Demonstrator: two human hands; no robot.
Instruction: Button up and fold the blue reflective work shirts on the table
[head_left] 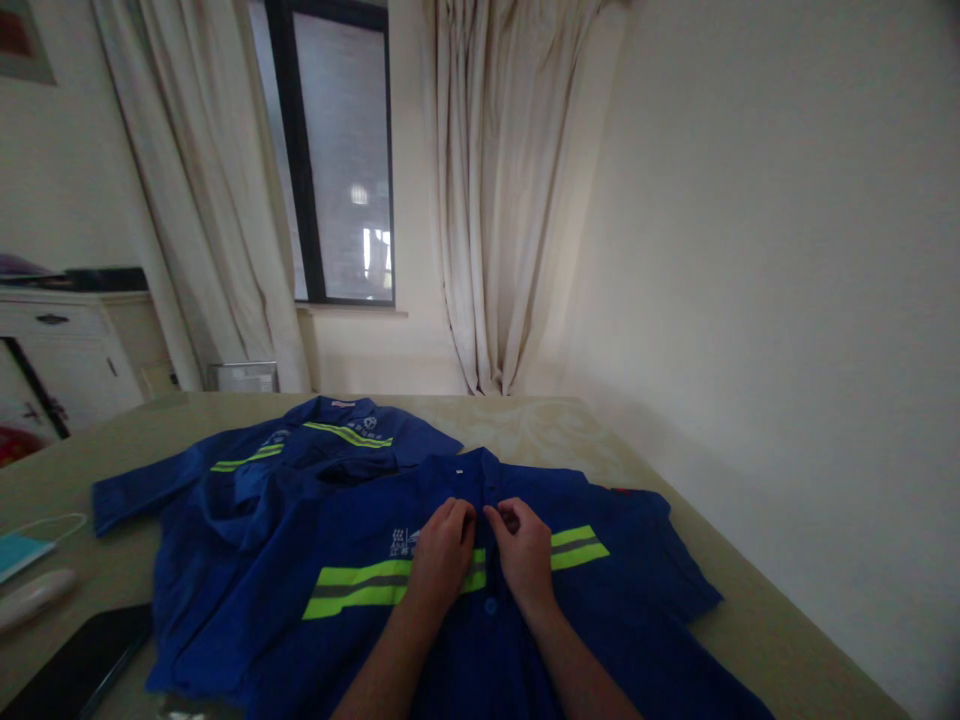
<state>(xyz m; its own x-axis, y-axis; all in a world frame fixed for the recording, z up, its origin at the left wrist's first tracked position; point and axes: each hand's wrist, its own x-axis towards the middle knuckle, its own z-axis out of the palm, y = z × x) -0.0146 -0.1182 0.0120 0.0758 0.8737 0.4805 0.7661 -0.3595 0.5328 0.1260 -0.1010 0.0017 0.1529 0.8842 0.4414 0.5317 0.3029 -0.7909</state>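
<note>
A blue work jacket (pixel 615 590) with yellow-green and grey reflective stripes lies spread front side up, its collar pointing away from me. My left hand (pixel 444 552) is closed in a pinch on the left edge of its front opening, just below the collar. Opposite it, my right hand (pixel 523 552) pinches the right edge, fingers curled. A small gap separates the two hands. One button (pixel 490 606) shows on the front strip below them; whatever is right between the fingertips is hidden. White lettering is partly covered by my left hand.
Behind and to the left lies a second blue jacket (pixel 420 432), partly under the first. A black phone (pixel 82 660), a white rounded object (pixel 37 598) and a light-blue face mask (pixel 22 552) are on the table (pixel 525 415) at left. A wall (pixel 787 350) borders the right.
</note>
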